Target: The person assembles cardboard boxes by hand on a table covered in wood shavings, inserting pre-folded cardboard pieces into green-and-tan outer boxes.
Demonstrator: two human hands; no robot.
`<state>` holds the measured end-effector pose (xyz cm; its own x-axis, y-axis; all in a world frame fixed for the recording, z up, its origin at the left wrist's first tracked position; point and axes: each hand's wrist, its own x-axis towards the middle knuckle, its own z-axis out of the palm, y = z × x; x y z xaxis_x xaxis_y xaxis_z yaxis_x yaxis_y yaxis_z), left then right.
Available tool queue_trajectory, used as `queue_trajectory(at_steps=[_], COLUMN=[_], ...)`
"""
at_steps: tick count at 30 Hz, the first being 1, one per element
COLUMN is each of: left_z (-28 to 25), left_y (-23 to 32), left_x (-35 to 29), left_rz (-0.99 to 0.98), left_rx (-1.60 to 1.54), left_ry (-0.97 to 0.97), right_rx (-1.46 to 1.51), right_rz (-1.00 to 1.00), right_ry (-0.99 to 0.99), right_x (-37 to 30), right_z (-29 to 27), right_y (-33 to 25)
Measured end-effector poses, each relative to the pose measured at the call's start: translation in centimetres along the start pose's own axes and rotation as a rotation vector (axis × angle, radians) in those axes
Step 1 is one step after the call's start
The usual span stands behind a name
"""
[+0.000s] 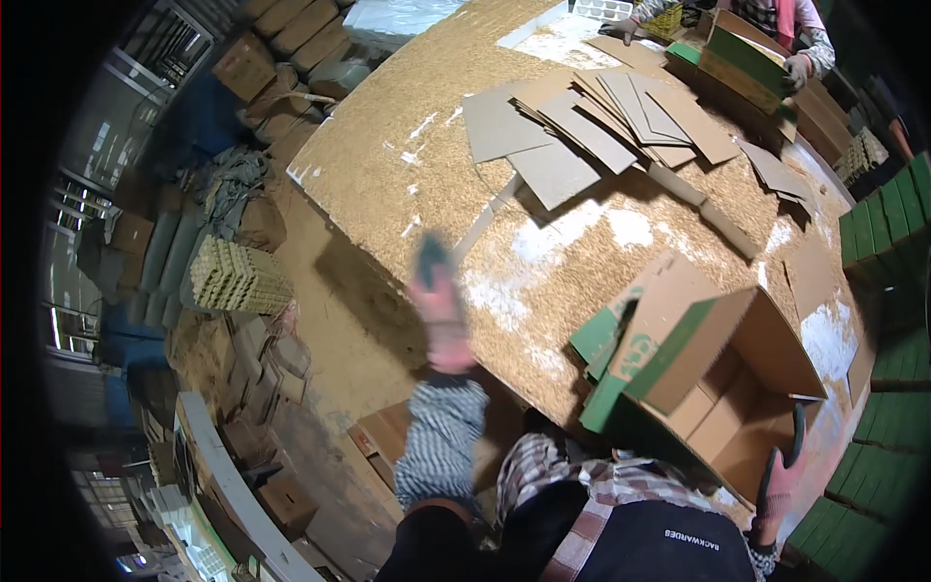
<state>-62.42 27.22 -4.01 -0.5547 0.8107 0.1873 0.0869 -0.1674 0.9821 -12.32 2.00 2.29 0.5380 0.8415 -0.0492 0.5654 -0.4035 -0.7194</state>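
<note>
Nearest the person, the right hand (776,490), in a pink and dark glove, grips the near edge of an open green and brown cardboard box (698,373), its fingers (797,436) curled shut over the wall. The box lies tilted on the near right part of the sawdust-strewn worktop (407,136), flaps spread, its brown inside facing up. Left of the box, the left hand (436,306), also gloved, is raised over the worktop's near edge; it is blurred, the fingers look stretched out and hold nothing. Beyond the box, a fan of flat grey-brown cardboard sheets (601,121) lies across the middle of the worktop. Farther still, past the sheets, another person's gloved hands (800,68) hold a second green box (742,53). Right of the open box stand stacks of green boxes (887,223).
</note>
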Motion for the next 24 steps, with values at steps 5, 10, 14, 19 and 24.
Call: queue_trajectory(at_steps=[5, 10, 14, 19, 24], left_z=[-14.1, -11.9, -17.2, -11.9, -3.2], left_y=[-17.6, -16.7, -15.1, -3.4, 11.7], left_x=[10.0, 7.9, 7.8, 3.6, -2.6], left_rz=[-0.516, 0.430, 0.079, -0.522, -0.822], left_rx=[0.984, 0.967, 0.693, -0.535, -0.784], left_ry=[0.453, -0.009, 0.336, -0.104, -0.632], right_rx=[-0.107, -0.292, -0.100, -0.064, -0.017], right_rz=[-0.103, -0.002, -0.118, -0.089, -0.256], right_ry=[-0.081, 0.035, -0.186, -0.094, -0.099], right_x=[2.0, 1.6, 3.2, 1.9, 3.6], right_z=[2.0, 0.9, 0.5, -4.3, -0.1], right_y=[-3.0, -1.6, -0.4, 1.9, -3.9])
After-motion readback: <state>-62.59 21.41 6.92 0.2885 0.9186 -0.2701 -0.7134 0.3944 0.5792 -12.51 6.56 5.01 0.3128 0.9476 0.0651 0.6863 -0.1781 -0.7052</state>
